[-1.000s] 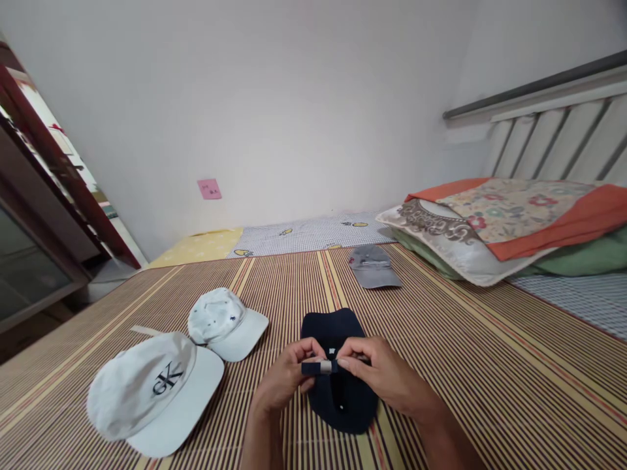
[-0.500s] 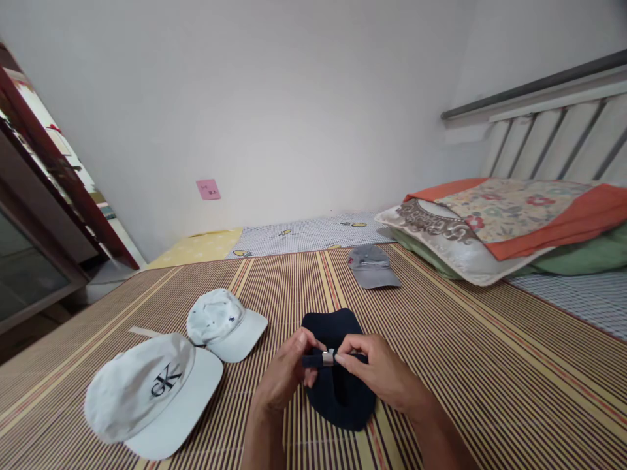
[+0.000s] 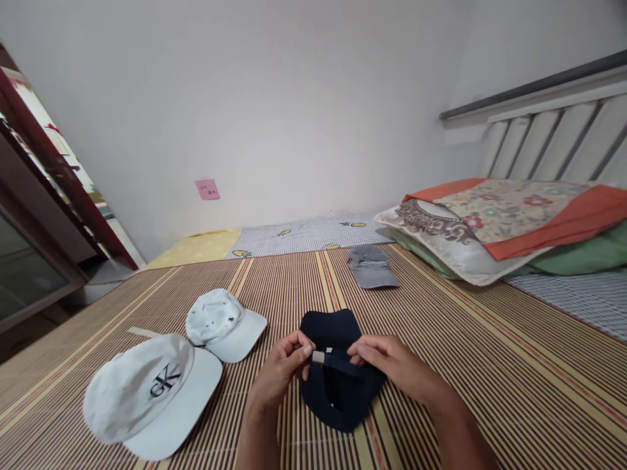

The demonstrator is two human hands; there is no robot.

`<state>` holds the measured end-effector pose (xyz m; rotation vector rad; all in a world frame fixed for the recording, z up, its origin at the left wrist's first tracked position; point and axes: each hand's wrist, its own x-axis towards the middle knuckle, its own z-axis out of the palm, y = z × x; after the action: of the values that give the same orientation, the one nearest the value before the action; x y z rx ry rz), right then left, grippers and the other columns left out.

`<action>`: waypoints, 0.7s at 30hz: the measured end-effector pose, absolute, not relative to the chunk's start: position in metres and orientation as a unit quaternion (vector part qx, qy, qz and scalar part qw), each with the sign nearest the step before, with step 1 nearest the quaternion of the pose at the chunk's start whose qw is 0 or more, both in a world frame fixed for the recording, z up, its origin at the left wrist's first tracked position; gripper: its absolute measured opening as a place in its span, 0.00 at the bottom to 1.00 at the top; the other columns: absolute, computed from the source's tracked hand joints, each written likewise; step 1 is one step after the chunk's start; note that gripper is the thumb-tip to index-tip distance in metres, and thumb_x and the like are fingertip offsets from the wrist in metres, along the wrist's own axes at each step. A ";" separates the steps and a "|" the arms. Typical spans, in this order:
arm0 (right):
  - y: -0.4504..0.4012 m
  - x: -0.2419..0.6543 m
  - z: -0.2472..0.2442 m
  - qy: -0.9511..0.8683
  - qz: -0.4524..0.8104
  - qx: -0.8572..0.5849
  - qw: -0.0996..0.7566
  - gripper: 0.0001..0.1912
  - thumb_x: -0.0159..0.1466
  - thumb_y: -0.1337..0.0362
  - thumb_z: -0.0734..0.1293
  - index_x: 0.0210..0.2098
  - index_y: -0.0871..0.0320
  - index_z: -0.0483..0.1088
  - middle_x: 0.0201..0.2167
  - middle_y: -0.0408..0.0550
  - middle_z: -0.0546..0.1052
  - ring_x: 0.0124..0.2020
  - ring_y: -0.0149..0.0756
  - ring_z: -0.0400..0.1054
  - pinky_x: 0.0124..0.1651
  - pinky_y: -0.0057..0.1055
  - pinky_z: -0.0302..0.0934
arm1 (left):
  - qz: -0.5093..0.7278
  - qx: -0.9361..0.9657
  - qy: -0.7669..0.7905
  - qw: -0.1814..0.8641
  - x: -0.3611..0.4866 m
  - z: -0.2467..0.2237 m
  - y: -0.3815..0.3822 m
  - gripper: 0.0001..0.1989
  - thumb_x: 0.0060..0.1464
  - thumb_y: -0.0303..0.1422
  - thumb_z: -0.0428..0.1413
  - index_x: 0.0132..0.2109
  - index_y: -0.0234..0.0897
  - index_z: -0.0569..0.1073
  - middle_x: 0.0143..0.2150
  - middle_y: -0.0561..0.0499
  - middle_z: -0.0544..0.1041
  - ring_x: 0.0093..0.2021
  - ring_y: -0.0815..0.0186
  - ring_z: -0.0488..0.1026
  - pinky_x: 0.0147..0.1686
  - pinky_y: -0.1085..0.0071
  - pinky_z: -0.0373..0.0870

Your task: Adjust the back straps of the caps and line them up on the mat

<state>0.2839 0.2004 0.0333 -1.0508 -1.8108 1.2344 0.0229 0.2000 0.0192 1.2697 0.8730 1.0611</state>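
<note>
My left hand (image 3: 281,365) is pinching the strap (image 3: 343,363) beside its buckle (image 3: 318,357), my right hand (image 3: 394,365) is touching it, grip unclear, the navy cap (image 3: 340,390) is lying beneath my fingers, its far edge just past them, striped mat (image 3: 494,352) spreading wide rightward.

The navy cap (image 3: 343,384) between the left hand (image 3: 280,371) and right hand (image 3: 386,365) has a greyish buckle (image 3: 318,357). Left of the grip, one white cap (image 3: 142,388) bears black letters (image 3: 165,380); another white cap (image 3: 220,321) lies beyond. Past the grip: a grey cap (image 3: 372,266). Underneath, tan-and-dark stripes on the mat (image 3: 426,320).
</note>
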 end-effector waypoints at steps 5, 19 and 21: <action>0.199 0.291 0.033 -0.706 0.492 -0.414 0.297 0.08 0.60 0.60 0.71 0.35 0.56 0.80 0.32 0.46 0.81 0.37 0.41 0.74 0.41 0.35 0.62 | 0.464 0.546 0.383 0.583 0.023 0.018 0.201 0.20 0.57 0.49 0.65 0.35 0.36 0.71 0.24 0.58 0.69 0.22 0.74 0.61 0.25 0.75 0.53; 0.207 0.279 0.036 -0.705 0.365 -0.441 0.418 0.13 0.68 0.59 0.63 0.42 0.53 0.80 0.42 0.48 0.84 0.47 0.44 0.77 0.52 0.38 0.64 | 0.495 0.502 0.365 0.609 0.024 0.014 0.204 0.19 0.52 0.44 0.69 0.36 0.36 0.70 0.23 0.61 0.68 0.19 0.76 0.63 0.22 0.78 0.54; 0.207 0.278 0.034 -0.706 0.354 -0.447 0.421 0.13 0.68 0.59 0.63 0.42 0.53 0.79 0.43 0.49 0.84 0.48 0.45 0.77 0.54 0.39 0.64 | 0.492 0.504 0.362 0.611 0.023 0.013 0.204 0.18 0.54 0.43 0.68 0.40 0.36 0.72 0.25 0.60 0.69 0.19 0.77 0.64 0.22 0.78 0.56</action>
<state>0.2776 0.2071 0.0344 -1.1200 -1.7680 0.8867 0.0226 0.2044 0.0132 1.1626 0.8357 1.1352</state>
